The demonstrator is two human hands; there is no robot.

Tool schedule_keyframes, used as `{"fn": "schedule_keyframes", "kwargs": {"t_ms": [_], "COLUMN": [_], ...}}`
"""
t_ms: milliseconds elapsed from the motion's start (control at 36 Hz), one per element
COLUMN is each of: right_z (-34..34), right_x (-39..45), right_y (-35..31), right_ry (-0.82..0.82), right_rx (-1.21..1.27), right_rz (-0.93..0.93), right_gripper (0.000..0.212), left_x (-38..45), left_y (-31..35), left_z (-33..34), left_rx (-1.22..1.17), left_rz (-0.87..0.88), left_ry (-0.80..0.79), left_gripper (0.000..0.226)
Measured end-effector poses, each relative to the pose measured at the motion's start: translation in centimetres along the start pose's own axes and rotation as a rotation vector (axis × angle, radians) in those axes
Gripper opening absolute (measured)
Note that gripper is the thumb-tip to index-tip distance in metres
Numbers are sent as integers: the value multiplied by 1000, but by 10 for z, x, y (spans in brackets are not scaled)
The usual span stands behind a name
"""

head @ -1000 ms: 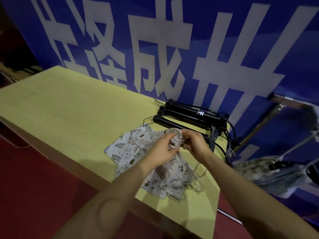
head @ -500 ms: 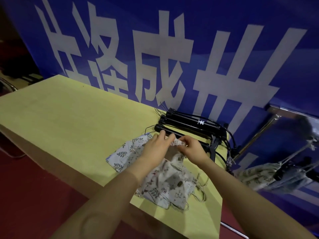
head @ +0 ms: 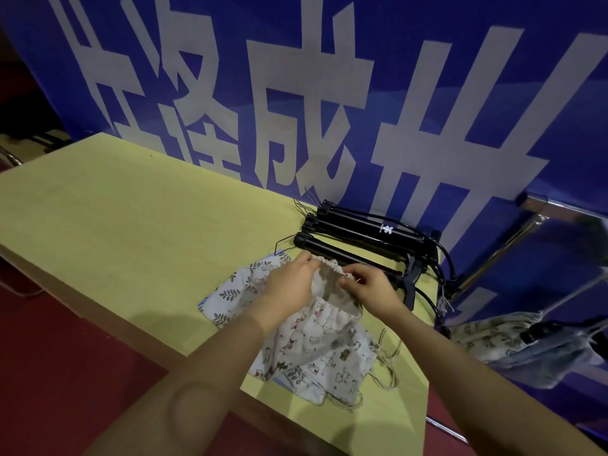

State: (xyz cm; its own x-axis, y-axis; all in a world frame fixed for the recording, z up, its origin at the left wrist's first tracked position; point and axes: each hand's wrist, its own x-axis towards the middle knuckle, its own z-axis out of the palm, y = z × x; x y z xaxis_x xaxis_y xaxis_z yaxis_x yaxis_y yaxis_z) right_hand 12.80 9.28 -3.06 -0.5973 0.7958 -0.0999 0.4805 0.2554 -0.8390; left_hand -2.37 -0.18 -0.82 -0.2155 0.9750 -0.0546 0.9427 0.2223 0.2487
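Note:
A white drawstring bag (head: pixel 324 353) printed with small animals lies on the yellow table (head: pixel 125 218), its gathered mouth lifted and spread wide. My left hand (head: pixel 289 281) pinches the left side of the gathered rim. My right hand (head: pixel 371 287) pinches the right side of the same rim. The bag's thin cords (head: pixel 388 360) trail off to the right on the tabletop. Under it, to the left, a second bag (head: pixel 230 291) with a leaf print lies flat.
Several folded black tripods (head: pixel 368 238) with cables lie just behind my hands, against a blue banner (head: pixel 296 93) with large white characters. The table's right end is close by. Past it, more printed cloth (head: pixel 526 343) hangs on a metal rack.
The bunched bag mouth has been pulled wider between my hands and lowered toward the table. My hands have moved apart along the rim.

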Motion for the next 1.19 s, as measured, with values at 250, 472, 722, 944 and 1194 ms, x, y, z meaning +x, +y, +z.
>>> {"fn": "schedule_keyframes", "kwargs": {"t_ms": [250, 472, 722, 944, 1194], "right_z": [-13, -1, 13, 16, -6], "right_x": [27, 53, 63, 62, 40], "right_y": [38, 85, 105, 106, 80], "right_ry": [134, -27, -10, 20, 211], "right_rx": [-16, -446, -466, -471, -15], "right_rz": [139, 260, 352, 341, 125], "right_gripper": [32, 12, 20, 15, 7], "left_x": [19, 46, 63, 62, 63], "left_y": [8, 9, 16, 18, 20], "left_z": [16, 43, 58, 54, 36], "left_rx": [54, -62, -146, -231, -342], "left_rz": [-104, -176, -219, -203, -121], "left_ry": [13, 10, 15, 26, -101], "left_gripper": [33, 30, 32, 36, 46]}}
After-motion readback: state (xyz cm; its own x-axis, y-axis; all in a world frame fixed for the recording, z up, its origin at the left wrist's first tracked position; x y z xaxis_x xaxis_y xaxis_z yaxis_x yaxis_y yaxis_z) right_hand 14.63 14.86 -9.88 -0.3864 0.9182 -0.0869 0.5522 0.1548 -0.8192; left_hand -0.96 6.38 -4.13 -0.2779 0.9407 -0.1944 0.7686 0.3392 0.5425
